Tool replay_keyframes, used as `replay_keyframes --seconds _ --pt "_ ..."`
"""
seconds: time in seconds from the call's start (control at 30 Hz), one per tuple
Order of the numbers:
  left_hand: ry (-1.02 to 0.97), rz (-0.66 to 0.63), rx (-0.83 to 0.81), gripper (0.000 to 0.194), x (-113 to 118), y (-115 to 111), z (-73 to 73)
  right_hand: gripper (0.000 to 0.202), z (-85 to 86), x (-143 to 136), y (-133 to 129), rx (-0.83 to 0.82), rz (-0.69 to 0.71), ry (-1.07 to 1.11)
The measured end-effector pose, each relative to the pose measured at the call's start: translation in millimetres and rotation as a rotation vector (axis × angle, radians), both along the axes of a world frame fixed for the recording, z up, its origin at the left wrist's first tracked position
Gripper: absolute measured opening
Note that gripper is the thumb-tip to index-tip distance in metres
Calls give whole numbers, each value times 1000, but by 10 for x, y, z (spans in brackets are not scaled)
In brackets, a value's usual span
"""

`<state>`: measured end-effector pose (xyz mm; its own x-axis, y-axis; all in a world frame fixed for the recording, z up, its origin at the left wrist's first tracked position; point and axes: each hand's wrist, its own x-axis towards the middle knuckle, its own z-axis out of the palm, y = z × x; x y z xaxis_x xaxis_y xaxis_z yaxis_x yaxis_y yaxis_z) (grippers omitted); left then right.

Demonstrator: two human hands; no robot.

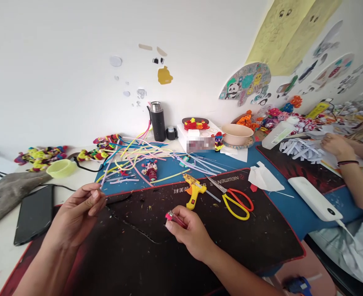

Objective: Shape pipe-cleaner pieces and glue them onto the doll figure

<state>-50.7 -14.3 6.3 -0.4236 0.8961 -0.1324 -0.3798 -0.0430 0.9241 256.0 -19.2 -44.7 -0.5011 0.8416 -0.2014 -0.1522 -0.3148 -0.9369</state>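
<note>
My left hand [82,211] is raised at the left of the dark desk mat [132,263], its thumb and fingers pinched together. What lies between the fingertips, if anything, is too small to make out. A pale lavender strip seems to meet them, but I cannot tell whether it is held. My right hand [190,232] is closed around a red lighter [177,220], its metal top facing up and left. Beyond that hand lie a yellow glue gun [195,192] and scissors [236,201] with red and yellow handles. A thin black cord [132,225] runs across the mat between my hands.
Behind the mat are a pile of coloured pipe cleaners [138,154], a small doll [151,170], a black thermos [158,123] and a beige bowl [237,135]. A phone [35,213] lies left. At right, another person's hand [335,146] works near paper strips [301,150] and a white device [313,197].
</note>
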Motion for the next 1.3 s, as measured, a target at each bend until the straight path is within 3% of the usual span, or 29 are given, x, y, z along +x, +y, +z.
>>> replay_keyframes --seconds 0.33,1.03,1.3 --pt "-115 164 9 41 -40 6 -6 59 -62 13 -9 8 13 -2" --pt "-76 103 39 44 -66 -15 -5 54 -15 10 -23 54 12 -45" --pt "-82 108 34 59 -68 -31 59 50 -3 21 -31 66 16 -63"
